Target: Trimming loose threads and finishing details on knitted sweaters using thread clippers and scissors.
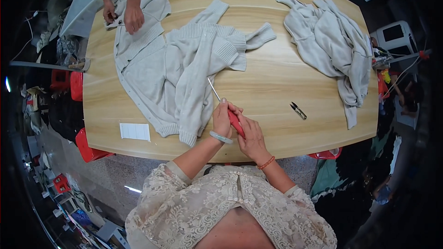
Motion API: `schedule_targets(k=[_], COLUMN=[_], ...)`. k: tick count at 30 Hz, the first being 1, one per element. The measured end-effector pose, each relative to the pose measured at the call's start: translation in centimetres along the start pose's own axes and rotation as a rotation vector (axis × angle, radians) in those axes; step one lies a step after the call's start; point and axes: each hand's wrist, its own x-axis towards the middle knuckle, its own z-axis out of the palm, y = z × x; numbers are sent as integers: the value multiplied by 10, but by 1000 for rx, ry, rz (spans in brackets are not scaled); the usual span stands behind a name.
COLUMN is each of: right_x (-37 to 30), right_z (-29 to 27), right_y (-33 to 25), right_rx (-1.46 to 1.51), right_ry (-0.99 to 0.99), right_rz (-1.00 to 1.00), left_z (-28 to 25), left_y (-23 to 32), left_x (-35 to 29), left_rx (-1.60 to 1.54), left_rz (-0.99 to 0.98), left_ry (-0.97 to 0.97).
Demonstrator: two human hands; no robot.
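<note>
Both of my hands are together at the table's near edge, around a red-handled tool (236,122) with a thin metal shaft, much like a screwdriver. My left hand (222,119) grips it near the front of the handle. My right hand (252,141) closes on the back part of the handle from the other side. The shaft slants up and left, its tip beside a light grey knit cardigan (184,74) spread on the table. I cannot tell whether the tip touches the knit. Small dark-handled thread snips (298,110) lie to the right of my hands.
A second pale knit garment (323,41) lies bunched at the table's right. Across the far left corner, another person's hands (129,17) work at a buttoned edge of grey knit. A white paper card (134,131) lies near left. Red stools (87,147) surround the wooden table (272,92).
</note>
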Motion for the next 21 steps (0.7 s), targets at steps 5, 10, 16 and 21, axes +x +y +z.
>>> schedule_targets(k=[5,10,16,21], right_x=[32,66,104,160], right_z=[3,-27,-15,4], right_y=[9,-19,-43,-35], right_rx=[140,3,-150,-240], right_ry=[34,-59,-81,-104], right_rz=[-63,104,149,252], left_z=[-10,-58,-75,-78], left_y=[29,70,67,65], left_x=[9,71,178,189], left_rx=[37,828,1669,1844], left_rz=[-67,643,793,684], left_ry=[-121,-118,-147,-191])
